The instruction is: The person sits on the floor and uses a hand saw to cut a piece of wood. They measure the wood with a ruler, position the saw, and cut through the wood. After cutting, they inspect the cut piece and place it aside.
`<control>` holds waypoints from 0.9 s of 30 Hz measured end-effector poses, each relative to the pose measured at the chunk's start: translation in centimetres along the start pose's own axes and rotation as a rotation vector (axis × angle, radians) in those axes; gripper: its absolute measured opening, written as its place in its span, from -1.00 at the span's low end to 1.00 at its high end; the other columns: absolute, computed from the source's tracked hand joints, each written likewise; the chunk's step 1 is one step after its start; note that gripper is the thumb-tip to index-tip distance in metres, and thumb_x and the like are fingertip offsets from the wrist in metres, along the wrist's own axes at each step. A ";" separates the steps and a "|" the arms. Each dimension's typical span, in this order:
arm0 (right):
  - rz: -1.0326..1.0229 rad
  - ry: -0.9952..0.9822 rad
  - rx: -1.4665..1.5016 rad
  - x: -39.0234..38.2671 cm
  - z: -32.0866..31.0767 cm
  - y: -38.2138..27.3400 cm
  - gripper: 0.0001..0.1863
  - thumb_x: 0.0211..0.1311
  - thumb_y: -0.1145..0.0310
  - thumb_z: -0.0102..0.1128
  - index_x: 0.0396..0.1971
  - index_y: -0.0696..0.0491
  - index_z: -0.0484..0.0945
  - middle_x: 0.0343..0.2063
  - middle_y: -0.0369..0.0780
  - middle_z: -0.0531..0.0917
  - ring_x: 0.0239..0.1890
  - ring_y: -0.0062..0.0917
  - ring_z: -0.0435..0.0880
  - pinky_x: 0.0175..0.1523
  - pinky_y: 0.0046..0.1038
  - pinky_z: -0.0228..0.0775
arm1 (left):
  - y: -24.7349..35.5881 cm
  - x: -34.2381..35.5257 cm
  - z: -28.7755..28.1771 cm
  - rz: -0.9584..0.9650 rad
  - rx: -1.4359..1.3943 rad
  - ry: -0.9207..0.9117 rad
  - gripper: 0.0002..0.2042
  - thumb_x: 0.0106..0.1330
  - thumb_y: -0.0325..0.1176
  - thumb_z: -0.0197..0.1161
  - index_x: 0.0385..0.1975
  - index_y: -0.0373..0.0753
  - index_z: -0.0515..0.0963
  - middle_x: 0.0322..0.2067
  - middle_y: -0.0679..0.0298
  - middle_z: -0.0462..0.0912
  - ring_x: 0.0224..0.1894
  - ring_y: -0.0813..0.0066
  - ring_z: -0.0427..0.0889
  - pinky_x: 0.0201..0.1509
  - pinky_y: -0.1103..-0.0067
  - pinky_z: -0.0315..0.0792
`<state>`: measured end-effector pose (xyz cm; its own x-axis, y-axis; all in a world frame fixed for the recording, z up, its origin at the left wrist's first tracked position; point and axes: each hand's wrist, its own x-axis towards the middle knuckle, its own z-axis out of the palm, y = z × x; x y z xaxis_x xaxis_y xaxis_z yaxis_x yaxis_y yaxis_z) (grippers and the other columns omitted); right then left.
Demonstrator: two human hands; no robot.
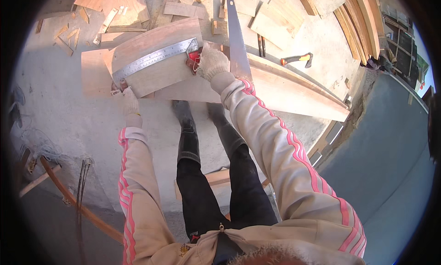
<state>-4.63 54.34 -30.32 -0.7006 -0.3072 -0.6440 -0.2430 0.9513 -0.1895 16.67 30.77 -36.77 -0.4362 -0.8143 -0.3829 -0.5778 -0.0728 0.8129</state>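
Note:
A silver tape measure blade (pixel 151 59) stretches across a pale plywood panel (pixel 163 80). My left hand (pixel 125 98), in a whitish knit glove with bare fingertips, pinches the blade's left end at the panel's lower left corner. Closed round the red tape measure case (pixel 194 58) at the other end is my right hand (pixel 213 62), gloved alike. Beneath the panel lies a longer wood sheet (pixel 94 74). Just right of my right hand rests a handsaw (pixel 238 40), its blade pointing away; my sleeve hides its handle end.
Wood offcuts (pixel 183 10) and splinters (pixel 69 37) litter the concrete floor ahead. A hatchet (pixel 298 59) lies to the right, beyond a long board (pixel 298 93). Curved timbers (pixel 363 21) are stacked far right. My boots (pixel 188 138) stand close to the sheet's near edge.

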 end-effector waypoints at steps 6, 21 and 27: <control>0.202 -0.029 0.016 -3.4 1.1 2.4 -0.33 -0.01 -0.11 0.41 -0.07 0.12 0.46 -0.20 0.01 0.69 -0.07 -0.14 0.69 -0.01 -0.16 0.54 | 3.9 0.3 -2.9 -0.111 0.086 -0.227 -0.55 0.33 -0.16 0.28 0.08 -0.34 0.46 -0.09 0.13 0.62 -0.08 0.35 0.55 0.06 0.45 0.40; 0.759 -0.139 0.553 -36.9 0.7 22.9 -0.57 0.15 0.00 0.27 -0.64 0.08 0.54 -0.78 -0.21 0.54 -0.81 -0.49 0.46 -0.72 -0.38 0.28 | 10.0 -3.1 -5.1 -0.438 -0.533 -0.175 -0.69 0.31 -0.31 0.30 -0.04 -0.32 0.50 -0.14 0.26 0.63 -0.16 0.49 0.56 -0.06 0.52 0.43; 0.657 -0.155 0.601 -35.8 -4.9 16.7 -0.56 0.13 -0.01 0.27 -0.64 0.08 0.52 -0.78 -0.25 0.53 -0.76 -0.52 0.45 -0.64 -0.43 0.25 | 15.0 4.3 -2.4 -0.455 -0.697 0.019 -0.59 0.32 -0.14 0.26 0.13 -0.02 0.43 0.07 0.35 0.51 0.06 0.35 0.51 0.04 0.23 0.45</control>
<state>13.13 81.09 -6.79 -0.4659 0.2679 -0.8433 0.5961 0.7994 -0.0753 7.75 24.75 -25.15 -0.2482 -0.6280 -0.7376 -0.1329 -0.7321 0.6681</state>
